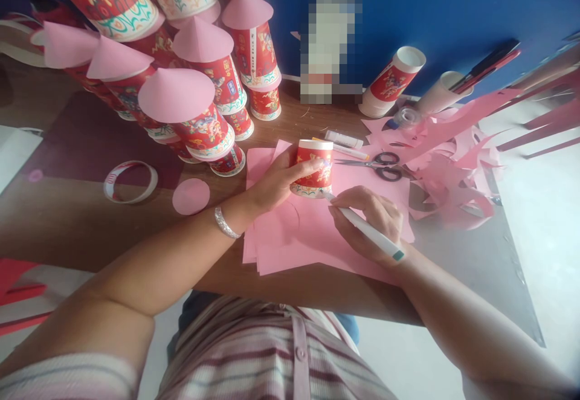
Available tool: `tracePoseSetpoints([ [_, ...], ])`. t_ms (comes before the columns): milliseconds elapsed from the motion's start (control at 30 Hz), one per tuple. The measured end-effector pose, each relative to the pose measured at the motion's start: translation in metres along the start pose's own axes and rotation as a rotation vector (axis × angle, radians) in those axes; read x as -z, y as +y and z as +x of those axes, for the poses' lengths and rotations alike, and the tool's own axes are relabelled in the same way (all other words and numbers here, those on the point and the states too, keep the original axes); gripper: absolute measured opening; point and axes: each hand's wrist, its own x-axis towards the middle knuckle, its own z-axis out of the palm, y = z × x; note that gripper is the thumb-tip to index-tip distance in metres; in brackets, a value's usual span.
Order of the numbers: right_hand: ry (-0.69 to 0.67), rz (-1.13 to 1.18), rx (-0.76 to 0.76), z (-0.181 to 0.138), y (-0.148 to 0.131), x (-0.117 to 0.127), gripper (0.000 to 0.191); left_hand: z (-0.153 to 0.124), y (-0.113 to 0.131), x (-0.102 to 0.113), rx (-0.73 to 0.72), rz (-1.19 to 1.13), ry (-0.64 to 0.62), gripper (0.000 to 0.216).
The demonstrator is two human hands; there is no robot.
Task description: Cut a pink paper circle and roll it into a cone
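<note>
My left hand (283, 179) is wrapped round a red printed paper cup (312, 161) and holds it above the sheets of pink paper (308, 237). Near the cup's lower end is a white band with green and orange drawn marks. In my right hand (374, 219) is a white marker pen (369, 231) with a green end cap. Its tip meets or nearly meets the cup's lower band; exact contact I cannot tell. Scissors with dark handles (387, 166) lie on the paper to the right of the cup, beside a glue stick (343, 139).
Stacked red cups with pink paper cones (176, 95) stand at the back left. A tape roll (130, 181) and a pink paper disc (191, 196) lie left of my hands. Pink scraps (453, 170), a pen holder (446, 92) and another cup stack (392, 83) occupy the right and back.
</note>
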Motion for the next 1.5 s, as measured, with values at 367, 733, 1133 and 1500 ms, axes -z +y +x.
tracePoseSetpoints([
  [367, -0.006, 0.015, -0.005, -0.0005, -0.0017, 0.0014, 0.022, 0.0009, -0.0026, 0.0014, -0.006, 0.003, -0.014, 0.039],
  [733, -0.006, 0.015, 0.018, -0.0007, 0.0005, 0.0, 0.019, -0.0006, 0.0003, -0.0006, -0.008, 0.012, -0.012, 0.037],
  [1133, -0.037, 0.027, 0.01, 0.003, -0.0027, 0.002, 0.018, -0.0009, 0.0016, -0.0012, -0.008, -0.001, -0.012, 0.036],
  [1500, -0.052, 0.042, -0.03, 0.0007, -0.0031, 0.0022, 0.016, -0.0002, -0.0002, 0.0006, -0.006, -0.004, -0.019, 0.037],
])
